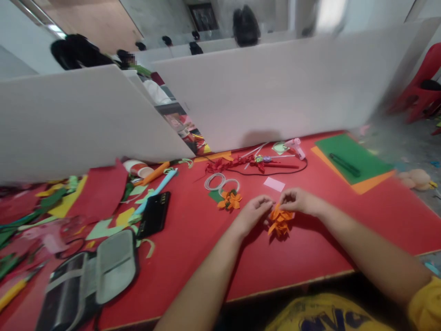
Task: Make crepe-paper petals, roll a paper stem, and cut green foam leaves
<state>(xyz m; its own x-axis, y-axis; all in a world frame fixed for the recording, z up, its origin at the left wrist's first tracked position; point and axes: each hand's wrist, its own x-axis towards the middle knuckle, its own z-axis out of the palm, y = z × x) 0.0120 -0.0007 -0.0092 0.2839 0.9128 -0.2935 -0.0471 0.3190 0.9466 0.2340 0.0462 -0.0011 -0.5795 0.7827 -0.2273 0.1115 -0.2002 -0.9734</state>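
Note:
An orange paper flower [280, 221] with pointed petals is between my two hands, just above the red table. My left hand [257, 212] is at its left side, fingers curled and pressed together on its edge. From the right, my right hand [296, 201] pinches the top of the flower. A second orange flower [230, 200] with a green middle lies to the left, below two pale rings [215, 182]. Beyond my hands lies a small pink card [274, 184].
A pink glue gun [295, 148] with a black cord lies at the back, near red craft pieces. Green sheets [354, 158] are at the right. At the left are a black phone [155, 214], an open case [117, 264] and paper scraps. White partitions [268, 92] stand behind.

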